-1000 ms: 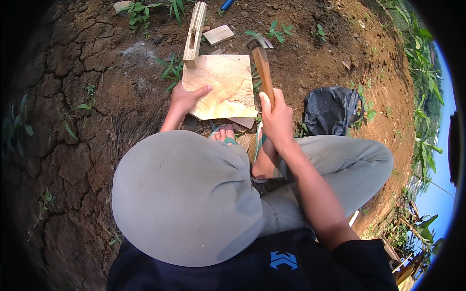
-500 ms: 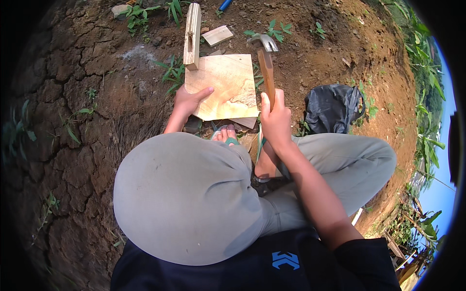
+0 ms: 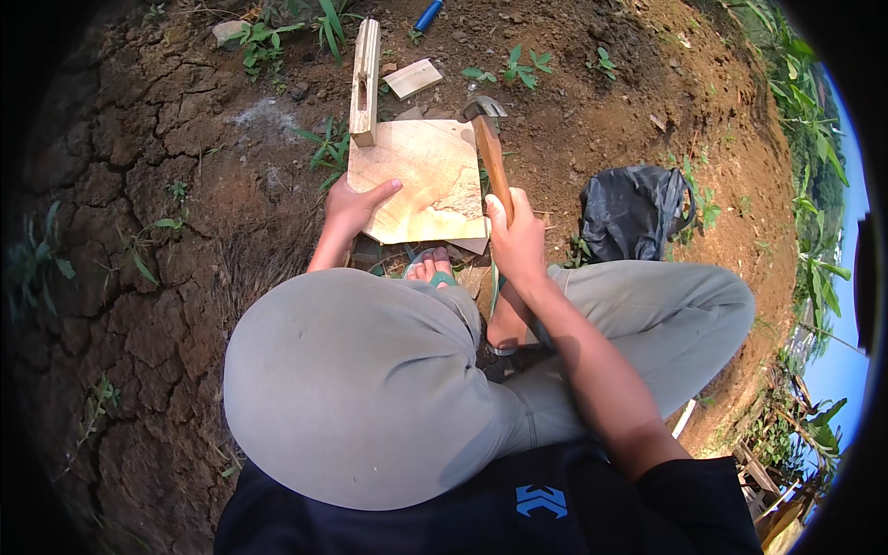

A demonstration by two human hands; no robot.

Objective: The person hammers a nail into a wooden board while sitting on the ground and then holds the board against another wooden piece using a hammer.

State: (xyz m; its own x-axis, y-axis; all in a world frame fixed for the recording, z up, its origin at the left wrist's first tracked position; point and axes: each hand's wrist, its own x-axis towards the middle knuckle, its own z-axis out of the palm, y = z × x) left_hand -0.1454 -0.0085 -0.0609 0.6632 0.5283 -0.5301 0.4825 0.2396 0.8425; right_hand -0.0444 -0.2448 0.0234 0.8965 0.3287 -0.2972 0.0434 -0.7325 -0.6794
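Just beyond the feet (image 3: 430,268): pale board (image 3: 421,180), upper-left corner at a slotted wood block (image 3: 364,88).
Left hand (image 3: 354,205): clamped on the board's left edge — thumb on top.
Right hand (image 3: 516,239): closed round the handle of a hammer (image 3: 493,157) — head near the board's upper-right corner.
Hands: well apart.
Bag (image 3: 634,215): black, on the soil (image 3: 573,111), right of the hammer.

Outdoors, cracked soil (image 3: 102,222), green weeds (image 3: 264,46), blue sky (image 3: 837,377)
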